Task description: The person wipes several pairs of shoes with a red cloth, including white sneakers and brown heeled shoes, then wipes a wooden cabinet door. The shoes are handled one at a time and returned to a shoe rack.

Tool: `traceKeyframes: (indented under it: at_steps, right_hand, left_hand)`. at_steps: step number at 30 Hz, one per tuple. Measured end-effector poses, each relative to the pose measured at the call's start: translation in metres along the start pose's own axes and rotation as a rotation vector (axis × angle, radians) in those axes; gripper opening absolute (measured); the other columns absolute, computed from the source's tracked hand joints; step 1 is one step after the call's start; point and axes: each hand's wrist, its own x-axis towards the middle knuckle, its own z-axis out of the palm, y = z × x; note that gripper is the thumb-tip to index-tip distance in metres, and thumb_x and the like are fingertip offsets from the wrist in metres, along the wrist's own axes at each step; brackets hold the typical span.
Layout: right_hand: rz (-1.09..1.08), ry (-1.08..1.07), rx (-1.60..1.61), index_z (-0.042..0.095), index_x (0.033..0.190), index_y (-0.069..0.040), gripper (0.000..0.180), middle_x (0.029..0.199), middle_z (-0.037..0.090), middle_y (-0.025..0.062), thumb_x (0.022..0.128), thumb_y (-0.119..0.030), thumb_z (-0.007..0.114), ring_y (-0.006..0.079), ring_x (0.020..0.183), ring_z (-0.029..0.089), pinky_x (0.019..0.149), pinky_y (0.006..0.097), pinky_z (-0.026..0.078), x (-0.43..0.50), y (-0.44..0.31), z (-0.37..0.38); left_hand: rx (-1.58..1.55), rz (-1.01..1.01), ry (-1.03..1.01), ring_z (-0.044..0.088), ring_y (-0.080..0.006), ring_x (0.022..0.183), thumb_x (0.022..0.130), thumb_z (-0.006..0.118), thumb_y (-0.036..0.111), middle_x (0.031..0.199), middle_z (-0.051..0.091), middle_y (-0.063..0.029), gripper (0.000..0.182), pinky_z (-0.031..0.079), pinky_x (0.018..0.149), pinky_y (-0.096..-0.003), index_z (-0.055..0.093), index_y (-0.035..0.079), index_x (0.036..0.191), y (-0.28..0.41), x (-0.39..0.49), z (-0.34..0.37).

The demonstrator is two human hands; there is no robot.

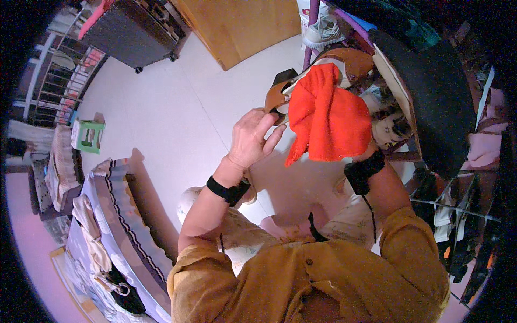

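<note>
The fingers of my left hand (256,135) are hooked on the near end of a brown shoe (276,97) with a black heel, and the thumb stands apart from it. A bright red cloth (329,115) hangs over my right hand and hides most of it. Only the back edge of my right hand (366,151) shows beside the cloth, above a black wrist strap. The cloth also covers part of the brown shoe.
Behind the cloth, a rack with a purple post (311,36) holds a white sneaker (323,34) and another brown shoe (357,66). A wooden panel (246,28), a wheeled dark cabinet (129,34), a green stool (89,136) and a bed (121,226) surround the pale floor (194,109).
</note>
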Motion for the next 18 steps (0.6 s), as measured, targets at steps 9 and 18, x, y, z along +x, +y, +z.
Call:
traceKeyframes:
  at_steps: [9, 18]
  right_hand:
    - [0.186, -0.22, -0.142, 0.053, 0.134, -0.002, 0.042, 0.127, 0.062, 0.0101, 0.097, -0.021, 0.058, 0.0183, 0.119, 0.058, 0.107, 0.0339, 0.043, 0.004, -0.007, -0.002]
    - [0.383, -0.3, -0.133, 0.058, 0.129, -0.005, 0.046, 0.118, 0.066, 0.0041, 0.09, -0.027, 0.067, 0.0155, 0.107, 0.063, 0.095, 0.0326, 0.048, 0.0, -0.003, 0.012]
  left_hand:
    - [-0.283, -0.312, 0.032, 0.065, -0.0259, 0.092, 0.084, 0.068, 0.017, 0.101, 0.067, -0.0147, 0.03, 0.05, 0.081, -0.0336, 0.063, 0.002, 0.109, -0.01, 0.012, -0.009]
    - [-1.14, -0.792, -0.486, 0.057, -0.0169, 0.116, 0.098, 0.057, 0.034, 0.128, 0.062, -0.0068, 0.046, 0.044, 0.102, -0.0332, 0.057, 0.003, 0.132, -0.021, 0.004, 0.011]
